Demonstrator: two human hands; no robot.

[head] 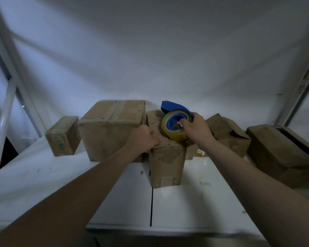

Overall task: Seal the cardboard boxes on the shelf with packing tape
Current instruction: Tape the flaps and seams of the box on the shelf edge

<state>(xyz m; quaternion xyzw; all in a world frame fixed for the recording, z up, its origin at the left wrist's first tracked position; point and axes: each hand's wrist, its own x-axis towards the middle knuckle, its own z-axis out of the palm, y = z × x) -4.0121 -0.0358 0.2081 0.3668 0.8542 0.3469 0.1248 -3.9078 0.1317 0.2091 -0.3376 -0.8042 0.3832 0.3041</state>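
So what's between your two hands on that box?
In the head view, the yellow tape roll in its blue dispenser sits there on the middle box, gripped by the right hand.

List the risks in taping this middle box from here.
1. The left hand holds the top of the middle box right beside the tape dispenser. Its fingers may get caught under the tape.
2. The paper on the box's front is torn down to the corrugation, so tape may bond poorly there.
3. The box is narrow and tall. A hard pull by the right hand, which grips the dispenser, might tip it.
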